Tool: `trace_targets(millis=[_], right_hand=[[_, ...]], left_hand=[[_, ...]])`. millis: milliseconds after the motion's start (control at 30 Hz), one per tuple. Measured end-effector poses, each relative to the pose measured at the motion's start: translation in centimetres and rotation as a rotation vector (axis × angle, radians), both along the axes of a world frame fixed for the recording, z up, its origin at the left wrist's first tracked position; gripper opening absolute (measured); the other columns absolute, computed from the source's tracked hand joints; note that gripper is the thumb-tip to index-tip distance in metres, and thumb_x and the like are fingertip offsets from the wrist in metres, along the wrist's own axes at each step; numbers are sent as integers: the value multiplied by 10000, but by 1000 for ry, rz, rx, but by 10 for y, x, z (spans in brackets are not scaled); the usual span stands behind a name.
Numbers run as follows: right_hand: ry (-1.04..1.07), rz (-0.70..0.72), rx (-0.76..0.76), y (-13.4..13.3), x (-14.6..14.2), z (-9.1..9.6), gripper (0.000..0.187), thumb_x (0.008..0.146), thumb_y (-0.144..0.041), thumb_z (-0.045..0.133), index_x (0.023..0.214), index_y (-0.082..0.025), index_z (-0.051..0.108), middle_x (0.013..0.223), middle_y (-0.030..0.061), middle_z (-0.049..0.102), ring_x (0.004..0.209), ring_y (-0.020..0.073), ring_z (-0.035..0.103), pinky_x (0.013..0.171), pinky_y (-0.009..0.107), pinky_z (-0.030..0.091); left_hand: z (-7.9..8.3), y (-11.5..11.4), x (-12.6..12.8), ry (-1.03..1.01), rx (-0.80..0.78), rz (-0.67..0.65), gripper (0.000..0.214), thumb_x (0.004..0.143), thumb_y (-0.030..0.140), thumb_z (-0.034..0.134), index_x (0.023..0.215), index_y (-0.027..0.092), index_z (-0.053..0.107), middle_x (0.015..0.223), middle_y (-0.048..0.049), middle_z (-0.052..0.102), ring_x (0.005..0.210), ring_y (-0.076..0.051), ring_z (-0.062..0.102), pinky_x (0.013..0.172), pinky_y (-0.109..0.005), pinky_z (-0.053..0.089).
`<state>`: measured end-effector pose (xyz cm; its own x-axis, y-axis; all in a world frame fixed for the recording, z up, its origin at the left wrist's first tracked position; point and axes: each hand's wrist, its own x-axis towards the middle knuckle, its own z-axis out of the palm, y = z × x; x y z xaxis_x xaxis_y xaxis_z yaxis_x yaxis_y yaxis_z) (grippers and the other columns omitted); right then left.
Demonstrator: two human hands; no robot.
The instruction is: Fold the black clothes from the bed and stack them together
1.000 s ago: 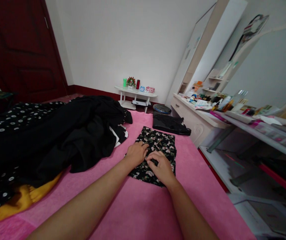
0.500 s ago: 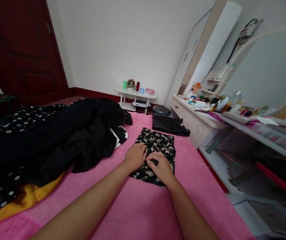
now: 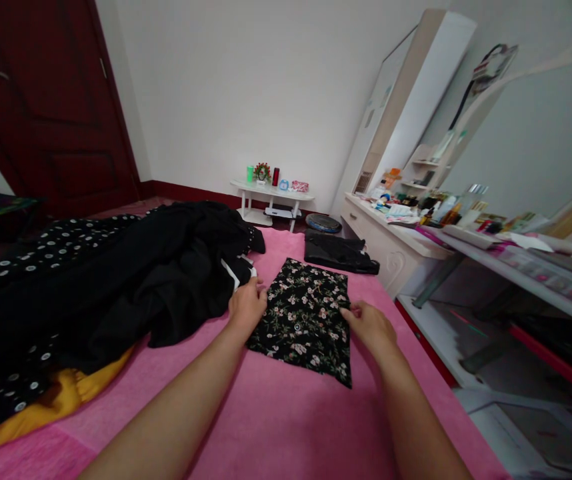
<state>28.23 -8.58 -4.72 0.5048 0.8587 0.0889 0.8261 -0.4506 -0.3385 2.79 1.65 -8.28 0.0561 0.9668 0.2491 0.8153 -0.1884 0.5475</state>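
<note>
Holds the left forearm [image 3: 179, 403] and right forearm [image 3: 419, 400] out in front, bare and angled inward, with left hand [image 3: 247, 308] back-up, fingers bent, and right hand [image 3: 372, 328] well apart, fingers curled in!

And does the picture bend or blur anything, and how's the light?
In the head view, the light is soft, with no strong glare on the floral cloth; the black clothes lose fold detail in darkness; the door and tall cabinet lean outward at the top; the small bottles look too soft to read.
</note>
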Motion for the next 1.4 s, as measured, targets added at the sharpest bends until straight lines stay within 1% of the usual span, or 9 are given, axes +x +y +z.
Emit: trace_targets(millis=[133,267,400,733,967,1133,1233,1333,1400], right_hand=[[5,0,-112,0,4,-3,440,811,-558,477,1027,-210,638,1019,143,690,973,321,638,717,379,445],[13,8,-71,2,-3,-7,620,804,-553,516,1275,-151,486,1103,183,660,1033,323,622,785,392,454],[97,58,-26,4,-10,-11,741,796,-526,552,1383,-134,327,1185,179,628,1074,313,607,844,396,450],[161,161,37,5,-45,-1,643,821,-586,486,1307,-164,478,1198,161,623,1108,303,593,914,411,446],[235,227,95,6,-56,0,663,801,-619,492,1274,-155,529,1253,147,599,1173,284,552,981,407,407],[240,266,48,7,-49,-3,688,651,-382,706,1280,-180,517,1246,111,606,1133,262,574,955,364,427],[195,266,39,6,-49,-2,613,614,-210,676,1215,-232,560,1164,58,649,1040,239,615,890,332,453],[150,273,49,4,-49,3,521,587,-108,605,1088,-255,615,1011,17,694,916,217,644,795,293,464],[139,368,64,1,-47,9,452,586,-105,595,1011,-256,634,939,-3,702,867,205,645,750,268,456]], left_hand=[[12,-7,1,134,-86,-21,374,831,453,514,1113,224,602,1010,-97,701,981,-296,640,783,-370,473],[22,-13,2,225,-248,-69,476,734,584,574,989,190,656,1045,-134,689,989,-333,633,773,-380,482],[28,-23,6,287,-285,-134,487,696,551,626,996,168,652,1105,-152,667,1023,-339,621,799,-372,479],[26,-64,43,176,-62,-374,216,817,266,536,1011,205,610,1027,-87,689,979,-241,641,824,-309,479],[19,-104,65,61,-3,-581,310,777,116,484,1068,133,590,1026,-123,673,924,-246,640,830,-336,502],[18,-126,68,51,53,-671,343,772,186,565,1100,91,598,1117,-186,626,1014,-307,586,899,-419,485],[21,-133,67,33,94,-728,406,770,338,637,1089,87,613,1089,-190,638,1011,-326,577,902,-443,473],[25,-129,64,-44,87,-794,291,805,414,614,937,161,666,925,-105,691,848,-265,623,763,-374,499],[30,-122,61,-147,95,-784,225,865,382,548,798,204,668,787,-39,688,715,-194,620,662,-302,474]])
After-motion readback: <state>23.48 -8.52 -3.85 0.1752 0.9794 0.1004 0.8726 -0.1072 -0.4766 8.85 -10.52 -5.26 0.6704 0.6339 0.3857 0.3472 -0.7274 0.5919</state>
